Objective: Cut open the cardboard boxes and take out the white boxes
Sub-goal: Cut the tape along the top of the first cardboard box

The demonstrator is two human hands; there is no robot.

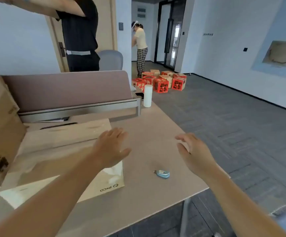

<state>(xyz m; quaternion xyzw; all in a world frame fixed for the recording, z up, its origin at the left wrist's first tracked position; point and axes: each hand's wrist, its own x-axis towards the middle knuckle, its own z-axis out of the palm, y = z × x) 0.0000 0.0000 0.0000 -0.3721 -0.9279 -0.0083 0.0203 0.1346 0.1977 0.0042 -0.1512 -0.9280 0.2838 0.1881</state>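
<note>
Both hands hung over the desk point(149, 127) with nothing in them. The left hand point(110, 147) reached out above the right end of a flat cardboard box point(56, 151), fingers straight and held loosely together, thumb spread to the right; whether the palm touched the cardboard could not be told. The right hand point(192, 153) hovered over bare desk near the right edge, fingers relaxed and slightly bent, thumb apart, holding nothing.

The cardboard box lay lengthwise on the left part of the desk, its top flaps closed, with "PICO" printed on the near right corner. A larger brown carton point(0, 125) stood at the far left, against the flat box. No white box was visible; what the cardboard held could not be seen.

A small blue box cutter point(162, 173) lay on the desk between the two forearms, near the front edge, apart from both hands and just right of the flat box.

Behind the box ran a mauve desk divider point(67, 89) on a grey rail, and a white cylinder point(148, 95) stood upright at its right end. Beyond the divider stood a person in dark clothes point(80, 35) with arms raised. Farther back, a person in checked trousers point(141, 47) stood by a cluster of red-printed boxes point(161, 82) on the grey carpet
</note>
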